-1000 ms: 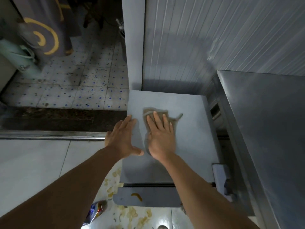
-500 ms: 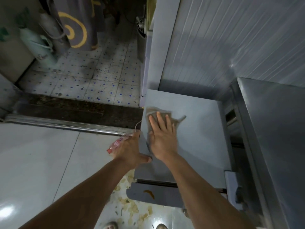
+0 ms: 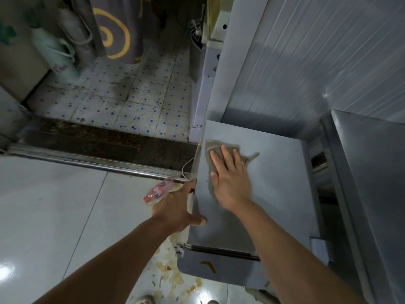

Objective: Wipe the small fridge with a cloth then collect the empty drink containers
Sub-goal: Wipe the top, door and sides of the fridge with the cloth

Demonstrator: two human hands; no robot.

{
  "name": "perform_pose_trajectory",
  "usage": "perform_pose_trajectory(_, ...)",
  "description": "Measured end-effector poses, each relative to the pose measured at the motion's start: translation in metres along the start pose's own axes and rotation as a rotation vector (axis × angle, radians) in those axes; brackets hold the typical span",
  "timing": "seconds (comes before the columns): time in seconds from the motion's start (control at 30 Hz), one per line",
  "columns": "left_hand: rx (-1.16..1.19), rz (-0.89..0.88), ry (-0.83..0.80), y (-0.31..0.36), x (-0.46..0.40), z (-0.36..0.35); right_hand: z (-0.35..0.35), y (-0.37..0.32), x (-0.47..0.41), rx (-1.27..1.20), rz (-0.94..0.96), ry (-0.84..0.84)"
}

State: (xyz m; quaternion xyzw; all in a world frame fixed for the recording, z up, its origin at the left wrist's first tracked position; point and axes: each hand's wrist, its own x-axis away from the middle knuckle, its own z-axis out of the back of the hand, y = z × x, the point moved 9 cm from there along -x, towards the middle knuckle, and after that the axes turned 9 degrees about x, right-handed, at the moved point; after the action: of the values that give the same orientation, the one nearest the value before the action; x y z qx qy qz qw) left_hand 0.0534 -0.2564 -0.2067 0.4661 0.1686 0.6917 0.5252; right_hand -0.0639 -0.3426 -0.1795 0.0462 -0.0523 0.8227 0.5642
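Now your right hand [image 3: 230,183] is pressing the cloth [image 3: 221,148] flat onto the fridge top [image 3: 274,183] — fingers [image 3: 226,157] straight; your left hand [image 3: 175,207] is bracing the fridge's left edge — fingers hidden.

My arms are bare from the bottom edge of view up to the wrists, with no sleeve showing on either. My left hand [image 3: 175,205] and my right hand [image 3: 230,181] wear no glove, ring, watch or band that I can see. My fingernails are short and unpainted. At six o'clock, the toes of my two pale shoes [image 3: 143,300] just show, blurred.
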Motion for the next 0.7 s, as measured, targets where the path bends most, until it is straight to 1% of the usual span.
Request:
perform_pose_trajectory(0.1, -0.025, -0.012, 0.003, -0.002, -0.003, 0.001, 0.009, -0.008, -0.045, -0.008, 0.003, -0.022)
perform_pose_trajectory(0.2, -0.041, -0.026, 0.026, 0.001, -0.006, 0.006, 0.012, -0.016, -0.058, 0.014, 0.078, 0.005)
perform_pose_trajectory(0.3, -0.088, -0.008, 0.026, -0.003, 0.002, 0.007, 0.006, -0.038, -0.016, 0.044, 0.3, 0.053)
perform_pose_trajectory(0.4, -0.176, 0.018, -0.048, -0.015, 0.019, 0.002, 0.003, -0.056, 0.032, -0.02, 0.43, 0.088)
perform_pose_trajectory(0.5, -0.209, 0.011, -0.084, -0.025, 0.032, 0.006, 0.012, -0.062, 0.026, 0.017, 0.542, 0.079)
perform_pose_trajectory(0.57, -0.151, 0.018, -0.055, -0.029, 0.031, 0.016, 0.024, -0.065, -0.007, 0.077, 0.537, 0.087)
perform_pose_trajectory(0.63, -0.077, 0.033, -0.033, -0.031, 0.03, 0.024, 0.025, -0.065, -0.041, 0.137, 0.468, 0.035)
perform_pose_trajectory(0.7, -0.039, 0.033, -0.021, -0.032, 0.031, 0.028, 0.019, -0.068, -0.051, 0.188, 0.428, 0.029)
